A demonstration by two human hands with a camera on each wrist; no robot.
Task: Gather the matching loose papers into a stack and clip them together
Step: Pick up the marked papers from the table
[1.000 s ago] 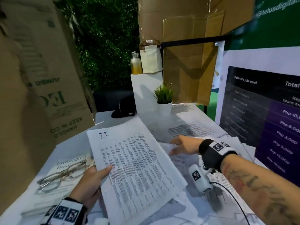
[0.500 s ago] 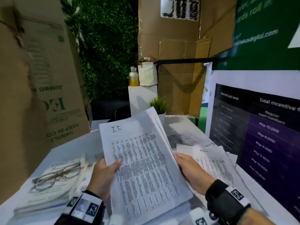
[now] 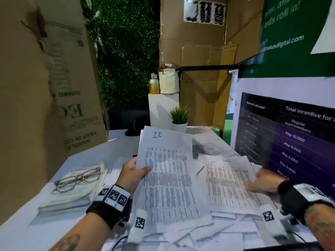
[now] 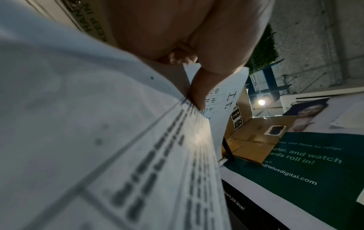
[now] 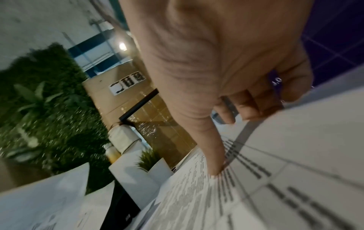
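My left hand (image 3: 141, 170) holds a stack of printed sheets (image 3: 168, 180) marked "I.T." by its left edge, lifted and tilted above the table. In the left wrist view the thumb (image 4: 198, 95) presses on the top sheet (image 4: 149, 155), with the fingers hidden behind it. My right hand (image 3: 257, 182) is on a loose printed sheet (image 3: 228, 185) at the right. The thumb (image 5: 210, 155) lies on top of that sheet (image 5: 275, 179) and the fingers (image 5: 248, 109) curl under its edge. More loose sheets (image 3: 208, 230) lie heaped underneath.
A book (image 3: 72, 194) with eyeglasses (image 3: 78, 179) on it lies at the left. A tall cardboard box (image 3: 36, 87) stands behind it. A potted plant (image 3: 178, 118) and a black cap (image 3: 136, 125) sit at the back. A printed poster (image 3: 290, 134) walls the right side.
My right hand let go of the stack's right edge and moved right onto the loose sheet. The left hand alone now holds the stack, raised and shifted slightly left.
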